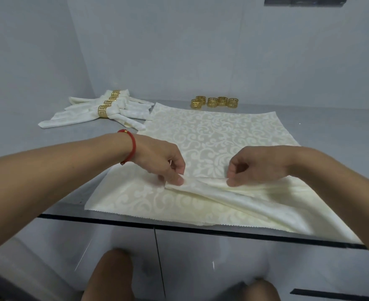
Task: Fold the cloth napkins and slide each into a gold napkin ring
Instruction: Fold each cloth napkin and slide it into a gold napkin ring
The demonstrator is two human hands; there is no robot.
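Both hands, left hand (pixel 161 161) and right hand (pixel 257 164), pinching a raised fold of the damask napkin (pixel 211 135), near its front edge, fingertips closed on cloth.

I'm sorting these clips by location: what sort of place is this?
Probably a kitchen or pantry-like indoor workspace, though not certain. A glossy grey countertop sits over smooth handleless cabinet doors, backed by plain pale walls. It is set up for napkin folding, with spare gold rings and finished napkins.
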